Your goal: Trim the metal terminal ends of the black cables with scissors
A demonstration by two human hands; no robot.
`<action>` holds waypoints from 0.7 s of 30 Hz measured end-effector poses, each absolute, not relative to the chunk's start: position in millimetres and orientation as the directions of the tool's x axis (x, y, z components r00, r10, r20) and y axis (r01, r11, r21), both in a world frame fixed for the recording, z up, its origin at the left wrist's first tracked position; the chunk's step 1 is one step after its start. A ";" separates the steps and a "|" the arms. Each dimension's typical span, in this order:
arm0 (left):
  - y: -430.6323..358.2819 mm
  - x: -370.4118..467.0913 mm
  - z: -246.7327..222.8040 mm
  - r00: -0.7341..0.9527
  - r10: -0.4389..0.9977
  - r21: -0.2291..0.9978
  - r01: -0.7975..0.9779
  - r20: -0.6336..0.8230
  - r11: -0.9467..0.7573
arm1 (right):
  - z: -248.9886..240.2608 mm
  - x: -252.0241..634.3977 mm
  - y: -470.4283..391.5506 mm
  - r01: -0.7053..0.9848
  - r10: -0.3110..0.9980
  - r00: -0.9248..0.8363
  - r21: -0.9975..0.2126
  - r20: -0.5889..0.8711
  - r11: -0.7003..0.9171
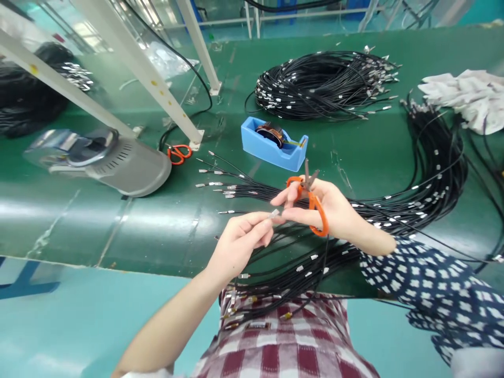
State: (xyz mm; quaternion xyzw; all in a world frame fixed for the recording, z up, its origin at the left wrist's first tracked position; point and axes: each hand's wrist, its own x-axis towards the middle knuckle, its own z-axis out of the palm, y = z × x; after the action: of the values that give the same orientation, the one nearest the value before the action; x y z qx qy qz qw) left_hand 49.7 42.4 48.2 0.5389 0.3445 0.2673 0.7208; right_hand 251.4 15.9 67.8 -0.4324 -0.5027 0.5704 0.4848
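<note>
One view, head: left hand (241, 242) closed in a pinch on small pale tag (274, 213), held above green surface (370, 152). Can't tell if tag sits on a cable end. Right hand (315, 210) just beside it, fingertips near or touching the tag, gripping orange-handled scissors (314, 202); blades slightly apart, pointing away from the body. Loose black cables (326, 265) with pale labels run under both hands, some ends over checked apron (271, 349). Blue tape dispenser (271, 152) with brown roll just beyond the scissors. Coiled cable bundle (311, 86) farther back, crumpled white cloth (468, 97) at far right. Grey machine (129, 163) on the left, second pair of scissors (180, 154) just beside it.
</note>
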 end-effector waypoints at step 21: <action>41.5 49.8 47.5 0.684 0.670 0.931 0.036 -0.288 0.363 | 66.9 263.8 7.2 0.139 0.972 -0.218 -0.989 -0.088 -0.059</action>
State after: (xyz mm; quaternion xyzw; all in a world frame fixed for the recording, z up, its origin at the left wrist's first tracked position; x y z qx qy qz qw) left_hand 49.8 41.5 47.5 0.5237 0.3373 0.2102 0.7535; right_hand 263.8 7.2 66.9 -0.4906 -0.5660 0.5373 0.3876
